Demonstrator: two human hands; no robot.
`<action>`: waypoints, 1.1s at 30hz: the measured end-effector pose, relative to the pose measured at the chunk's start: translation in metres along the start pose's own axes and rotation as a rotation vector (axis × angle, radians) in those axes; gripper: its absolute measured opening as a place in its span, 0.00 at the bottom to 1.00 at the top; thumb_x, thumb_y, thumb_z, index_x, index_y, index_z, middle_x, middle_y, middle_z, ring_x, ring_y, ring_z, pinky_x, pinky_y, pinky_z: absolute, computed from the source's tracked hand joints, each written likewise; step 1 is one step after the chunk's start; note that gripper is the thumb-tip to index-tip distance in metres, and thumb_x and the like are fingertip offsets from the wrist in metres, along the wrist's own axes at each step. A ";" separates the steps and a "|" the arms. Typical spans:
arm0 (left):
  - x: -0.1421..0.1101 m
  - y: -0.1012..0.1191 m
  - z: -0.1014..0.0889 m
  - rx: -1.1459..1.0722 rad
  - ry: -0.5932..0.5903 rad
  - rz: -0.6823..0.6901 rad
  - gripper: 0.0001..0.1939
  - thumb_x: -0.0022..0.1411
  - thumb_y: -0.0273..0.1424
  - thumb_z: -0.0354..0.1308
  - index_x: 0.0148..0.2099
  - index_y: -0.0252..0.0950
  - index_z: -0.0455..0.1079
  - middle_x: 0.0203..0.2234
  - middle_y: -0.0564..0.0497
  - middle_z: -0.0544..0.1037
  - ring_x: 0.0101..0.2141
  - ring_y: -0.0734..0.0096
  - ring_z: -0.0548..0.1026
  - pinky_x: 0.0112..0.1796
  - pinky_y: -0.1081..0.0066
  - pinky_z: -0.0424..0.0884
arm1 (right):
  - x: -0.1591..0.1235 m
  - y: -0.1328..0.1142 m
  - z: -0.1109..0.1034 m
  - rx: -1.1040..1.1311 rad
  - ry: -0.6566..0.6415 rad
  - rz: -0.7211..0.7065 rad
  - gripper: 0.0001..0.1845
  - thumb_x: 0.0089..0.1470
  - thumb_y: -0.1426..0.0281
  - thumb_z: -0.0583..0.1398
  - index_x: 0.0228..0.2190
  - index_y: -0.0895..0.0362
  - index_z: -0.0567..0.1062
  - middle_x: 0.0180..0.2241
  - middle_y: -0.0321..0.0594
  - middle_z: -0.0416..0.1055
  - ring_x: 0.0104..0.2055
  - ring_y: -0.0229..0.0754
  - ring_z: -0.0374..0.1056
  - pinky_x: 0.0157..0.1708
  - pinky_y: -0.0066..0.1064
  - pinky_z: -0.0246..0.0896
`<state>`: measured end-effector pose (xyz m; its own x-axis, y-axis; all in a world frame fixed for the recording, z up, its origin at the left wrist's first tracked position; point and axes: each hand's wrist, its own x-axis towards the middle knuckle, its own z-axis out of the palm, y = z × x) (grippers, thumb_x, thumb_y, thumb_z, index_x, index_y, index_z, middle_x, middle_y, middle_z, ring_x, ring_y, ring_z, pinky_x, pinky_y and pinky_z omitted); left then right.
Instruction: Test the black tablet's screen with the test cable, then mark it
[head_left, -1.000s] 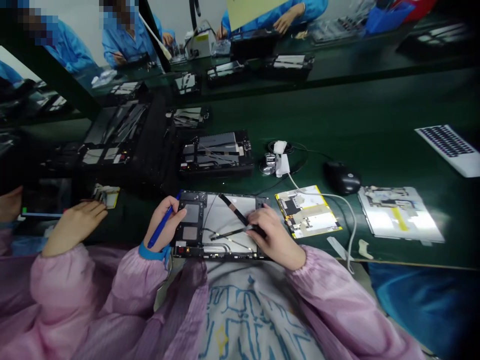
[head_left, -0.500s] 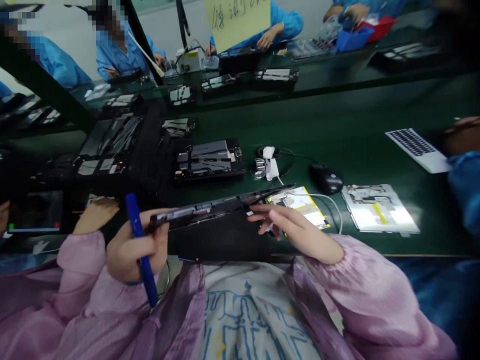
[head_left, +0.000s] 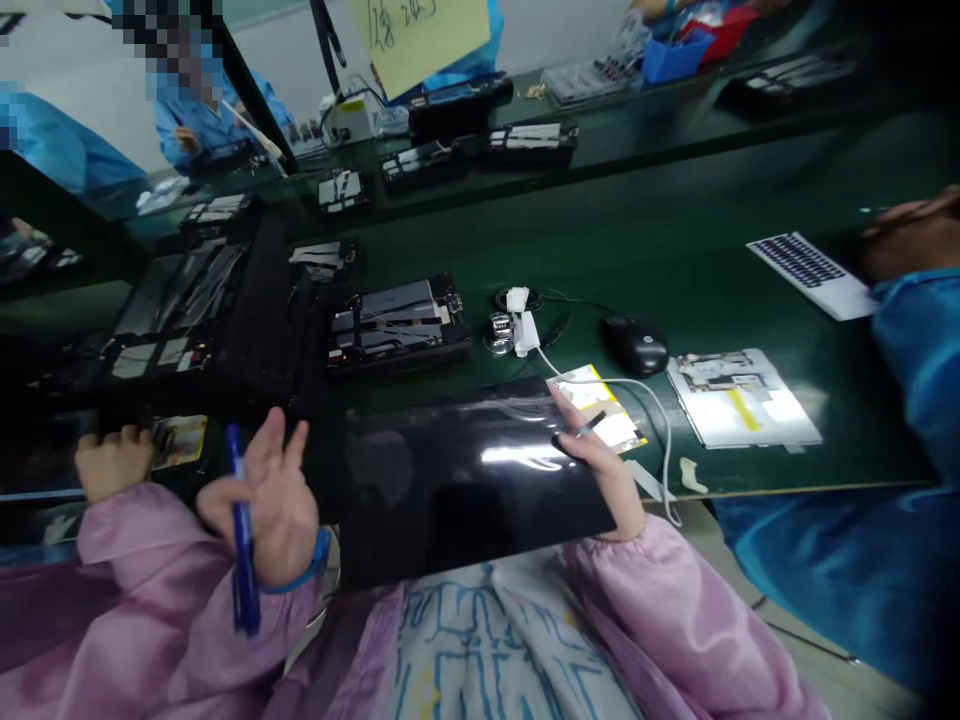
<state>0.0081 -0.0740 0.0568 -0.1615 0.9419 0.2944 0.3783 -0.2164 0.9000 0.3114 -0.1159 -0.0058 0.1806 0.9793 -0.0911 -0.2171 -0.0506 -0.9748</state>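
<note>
A glossy black screen panel (head_left: 450, 480) lies tilted in front of my chest, light glaring on its face. My right hand (head_left: 604, 475) grips its right end, thumb on the front. A small dark strip (head_left: 592, 424) sticks out by that thumb. My left hand (head_left: 274, 505) is off the panel, to its left, palm showing and fingers raised. A blue pen (head_left: 241, 535), slightly blurred, is held at the thumb of this hand. Beyond the panel sits an opened black device (head_left: 401, 325) with ribbon cables showing.
A mouse (head_left: 636, 345), a white cable (head_left: 652, 395), a yellow-edged sheet (head_left: 600, 400) and a silver plate (head_left: 742, 400) lie to the right. Stacked black devices (head_left: 187, 300) stand left. A co-worker's hand (head_left: 116, 465) is at far left, a blue-sleeved arm (head_left: 915, 320) at right.
The panel has turned from edge-on to showing its broad glossy face. My left hand has let go of it and kept the pen; my right hand now grips its right end.
</note>
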 end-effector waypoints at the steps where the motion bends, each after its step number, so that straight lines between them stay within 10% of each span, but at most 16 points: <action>1: 0.002 -0.005 0.004 -0.051 -0.008 -0.072 0.15 0.54 0.41 0.57 0.43 0.47 0.59 0.57 0.50 0.66 0.51 0.57 0.71 0.41 0.56 0.72 | -0.003 0.003 0.006 -0.023 0.013 -0.030 0.32 0.54 0.61 0.52 0.60 0.51 0.59 0.53 0.41 0.69 0.57 0.52 0.64 0.57 0.49 0.58; 5: 0.013 -0.029 0.009 -0.082 -0.153 -0.384 0.17 0.53 0.37 0.59 0.36 0.41 0.52 0.55 0.43 0.70 0.30 0.72 0.75 0.27 0.72 0.67 | -0.013 0.016 0.028 -0.084 -0.034 -0.101 0.34 0.56 0.61 0.54 0.62 0.51 0.54 0.57 0.45 0.64 0.59 0.50 0.62 0.56 0.48 0.59; 12: 0.029 -0.046 0.018 0.168 -0.201 -0.156 0.14 0.54 0.32 0.57 0.34 0.40 0.51 0.47 0.41 0.75 0.39 0.67 0.75 0.33 0.70 0.67 | -0.008 0.025 0.005 -0.194 0.114 -0.171 0.28 0.60 0.61 0.53 0.60 0.50 0.58 0.63 0.46 0.54 0.61 0.47 0.59 0.57 0.44 0.59; 17: 0.032 -0.050 0.020 0.285 -0.188 -0.118 0.10 0.55 0.29 0.54 0.34 0.40 0.53 0.45 0.44 0.75 0.41 0.67 0.75 0.41 0.67 0.69 | 0.002 0.018 -0.024 -0.230 0.199 -0.105 0.17 0.57 0.60 0.58 0.45 0.54 0.73 0.48 0.47 0.73 0.48 0.49 0.71 0.52 0.46 0.65; 23: 0.032 -0.007 0.035 0.683 -0.251 0.080 0.11 0.55 0.30 0.56 0.36 0.40 0.55 0.54 0.39 0.68 0.56 0.53 0.66 0.55 0.49 0.59 | 0.012 0.013 -0.037 -0.074 0.195 -0.086 0.13 0.53 0.58 0.62 0.32 0.56 0.74 0.45 0.46 0.74 0.38 0.45 0.75 0.42 0.41 0.72; 28: 0.020 0.046 0.123 0.417 -1.062 0.262 0.03 0.62 0.28 0.47 0.36 0.39 0.55 0.46 0.42 0.75 0.46 0.63 0.74 0.47 0.62 0.68 | 0.016 0.005 -0.043 0.001 0.088 -0.069 0.11 0.54 0.60 0.62 0.31 0.55 0.74 0.43 0.43 0.75 0.38 0.44 0.75 0.37 0.36 0.74; 33: 0.012 0.046 0.210 0.434 -1.375 0.384 0.07 0.56 0.20 0.46 0.33 0.38 0.56 0.27 0.51 0.72 0.30 0.69 0.72 0.36 0.69 0.66 | 0.008 0.004 -0.057 -0.306 0.142 -0.254 0.07 0.56 0.65 0.60 0.32 0.54 0.77 0.34 0.39 0.77 0.36 0.41 0.74 0.36 0.32 0.71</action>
<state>0.2145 -0.0187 0.0339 0.8785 0.3991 -0.2626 0.4723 -0.6425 0.6034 0.3662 -0.1197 -0.0219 0.3268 0.9325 0.1536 0.1427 0.1120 -0.9834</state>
